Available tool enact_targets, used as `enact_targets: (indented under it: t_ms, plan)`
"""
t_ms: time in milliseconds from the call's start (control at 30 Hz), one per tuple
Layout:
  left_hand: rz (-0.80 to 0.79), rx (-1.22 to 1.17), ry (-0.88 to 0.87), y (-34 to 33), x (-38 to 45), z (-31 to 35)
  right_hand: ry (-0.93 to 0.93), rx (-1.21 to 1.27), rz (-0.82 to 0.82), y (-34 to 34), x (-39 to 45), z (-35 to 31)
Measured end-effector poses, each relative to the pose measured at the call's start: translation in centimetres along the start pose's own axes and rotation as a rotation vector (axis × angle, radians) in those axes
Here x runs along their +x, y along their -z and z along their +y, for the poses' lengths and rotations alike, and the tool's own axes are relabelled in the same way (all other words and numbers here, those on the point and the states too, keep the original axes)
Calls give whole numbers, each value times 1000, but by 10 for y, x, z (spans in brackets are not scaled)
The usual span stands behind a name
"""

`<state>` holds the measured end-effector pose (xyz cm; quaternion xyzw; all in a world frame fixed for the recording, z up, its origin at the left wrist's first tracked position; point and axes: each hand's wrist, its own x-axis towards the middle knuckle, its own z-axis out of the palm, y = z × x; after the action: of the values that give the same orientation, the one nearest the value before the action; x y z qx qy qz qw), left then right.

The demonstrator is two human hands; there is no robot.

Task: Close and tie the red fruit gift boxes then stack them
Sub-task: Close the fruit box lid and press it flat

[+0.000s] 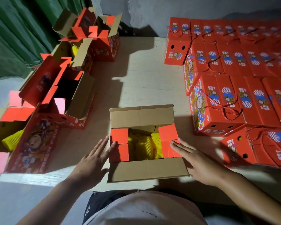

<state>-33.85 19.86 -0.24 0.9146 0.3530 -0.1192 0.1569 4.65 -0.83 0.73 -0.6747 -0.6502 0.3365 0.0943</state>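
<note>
Head view, looking down past a pale shirt: an open box [144, 143] sits at the near edge of the table [141, 78], right in front of the person. Its two red end flaps are folded in over yellow foam-netted fruit [143, 146], while the long brown flaps, one near and one far, still stand open. The left hand [94, 161] lies flat, fingers straight and spread, fingertips touching the left end flap; it grips nothing. The right hand [196, 159] is likewise flat and unclenched, fingertips resting on the right end flap.

The step in hand looks like closing the top. To do it well, I would keep both end flaps pressed level so the fruit does not push them up, then bring the long flaps over squarely so their edges meet before any cord is tied.

Further out on the left, several unclosed boxes [68, 98] stand crowded together with flaps up, some showing yellow netting. On the right, closed boxes [230, 104] with red cord handles are packed in rows, touching one another, some stacked.

The table is pale wood, crossed by hard shadows. Beyond it is a rough grey wall [152, 13], with green sheeting [15, 38] at far left.
</note>
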Motion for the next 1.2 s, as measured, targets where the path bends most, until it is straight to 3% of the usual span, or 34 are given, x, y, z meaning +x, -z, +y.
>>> enact_targets:
  t_ms: [400,633,833,1033,1100,1200]
  plan:
    - [50,-357,29,5,-1,0,-162,458,238,-7,6,1]
    - [209,-412,59,3,11,0,-246,429,488,-12,26,3]
    - [268,-456,111,-7,17,1,-129,216,566,-14,35,-1]
    - [333,-472,177,-14,19,4,-90,170,583,-19,38,-1]
    - [345,-425,145,-11,20,7,-86,118,583,-20,37,1]
    - [316,-182,-39,-8,21,14,-74,-34,544,-19,38,0]
